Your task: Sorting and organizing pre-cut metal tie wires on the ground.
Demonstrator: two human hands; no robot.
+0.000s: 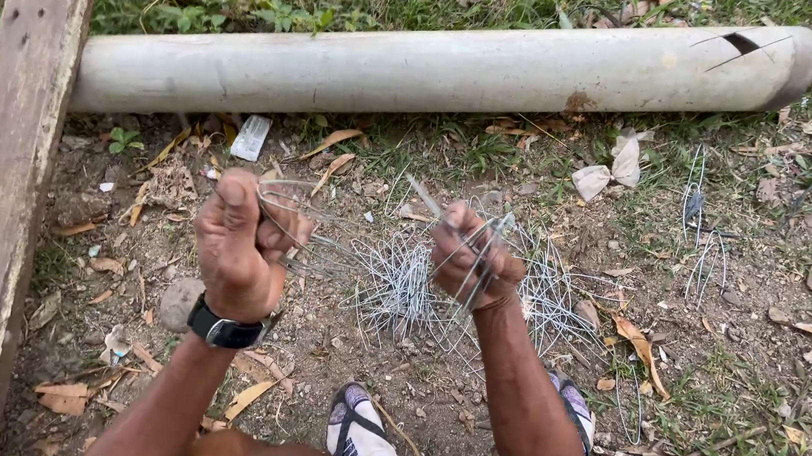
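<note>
Two hands: both are closed into fists over thin grey wire, above bare ground.
Left hand: its grip is clenched tight on a bent loop of wire, thumb up; a black wristwatch sits on the wrist.
Right hand: its grip is closed around a bundle of wire pieces, the ends sticking up past the fingers.
Wire pile: a tangled heap of looped wires lies on the ground between and just beyond the two hands, spreading to the right behind the right hand.
Loose wires: a few more bent pieces lie apart, further right, on the dirt.
Pipe: a long pale pipe lies across the ground beyond the hands, its right end cracked.
Plank: a weathered wooden board runs down the left edge.
Feet: a white sandal shows below the hands, a second one near the right forearm.
Ground: dirt, dry leaves and sparse grass.
</note>
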